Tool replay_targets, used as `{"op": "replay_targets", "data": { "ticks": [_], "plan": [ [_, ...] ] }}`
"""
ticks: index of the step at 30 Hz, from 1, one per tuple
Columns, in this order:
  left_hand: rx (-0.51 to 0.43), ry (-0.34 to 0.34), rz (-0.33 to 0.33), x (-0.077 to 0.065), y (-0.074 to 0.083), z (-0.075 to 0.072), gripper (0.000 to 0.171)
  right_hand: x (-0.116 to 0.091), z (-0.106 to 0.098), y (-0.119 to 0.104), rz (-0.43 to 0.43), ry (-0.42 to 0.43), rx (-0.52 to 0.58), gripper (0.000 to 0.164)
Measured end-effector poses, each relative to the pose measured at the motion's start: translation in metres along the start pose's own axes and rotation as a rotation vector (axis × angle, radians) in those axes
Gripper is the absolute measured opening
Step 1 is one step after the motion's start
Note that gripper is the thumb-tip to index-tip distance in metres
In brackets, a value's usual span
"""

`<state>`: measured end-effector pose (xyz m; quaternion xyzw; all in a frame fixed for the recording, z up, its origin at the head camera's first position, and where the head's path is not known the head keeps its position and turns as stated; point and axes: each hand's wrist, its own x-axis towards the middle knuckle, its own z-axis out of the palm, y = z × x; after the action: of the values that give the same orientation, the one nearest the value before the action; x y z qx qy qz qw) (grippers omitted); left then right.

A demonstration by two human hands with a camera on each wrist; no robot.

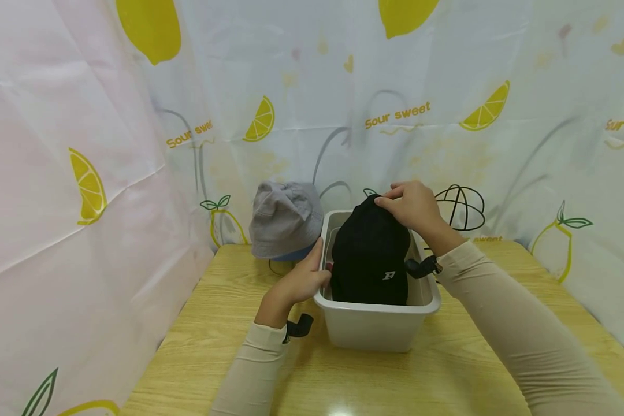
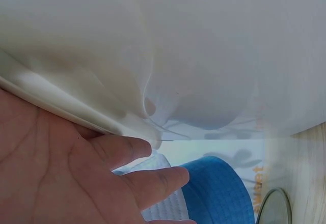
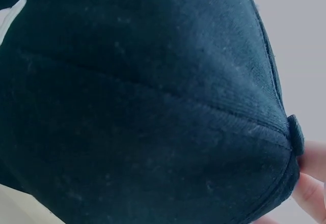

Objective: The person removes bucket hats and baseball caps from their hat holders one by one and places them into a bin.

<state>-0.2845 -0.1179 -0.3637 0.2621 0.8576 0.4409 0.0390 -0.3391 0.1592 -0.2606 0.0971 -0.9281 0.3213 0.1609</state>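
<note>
A black baseball cap (image 1: 371,248) with a small light logo on its front is held up inside a white plastic bin (image 1: 377,329). My right hand (image 1: 416,208) pinches the cap at the top of its crown; in the right wrist view, the fingertips (image 3: 311,170) are at the crown button. My left hand (image 1: 299,283) holds the bin's left rim, thumb over the edge and fingers along the outside wall. In the left wrist view the palm (image 2: 56,168) lies against the rim, with the thumb hidden. Something reddish shows inside the bin beside the cap.
Just left of the bin, a grey bucket hat (image 1: 286,219) with a blue underside sits on a wire stand. A black wire dome stand (image 1: 463,208) is behind the bin on the right. The wooden table (image 1: 229,346) meets lemon-print curtains (image 1: 301,69) at the back and sides.
</note>
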Motion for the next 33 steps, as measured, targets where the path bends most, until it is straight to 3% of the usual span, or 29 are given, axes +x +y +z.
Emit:
{"op": "replay_targets", "data": {
  "ticks": [7, 23, 33],
  "plan": [
    [-0.01, 0.001, -0.01, -0.001, 0.0, 0.0, 0.1, 0.001, 0.008, 0.008, 0.001, -0.043, -0.057, 0.038],
    [-0.055, -0.001, 0.05, 0.001, 0.001, 0.0, 0.103, 0.002, 0.018, 0.027, 0.105, -0.145, -0.076, 0.039],
    [-0.043, 0.004, 0.074, 0.005, -0.005, 0.001, 0.107, 0.006, 0.024, 0.033, 0.116, -0.211, -0.114, 0.038]
  ]
}}
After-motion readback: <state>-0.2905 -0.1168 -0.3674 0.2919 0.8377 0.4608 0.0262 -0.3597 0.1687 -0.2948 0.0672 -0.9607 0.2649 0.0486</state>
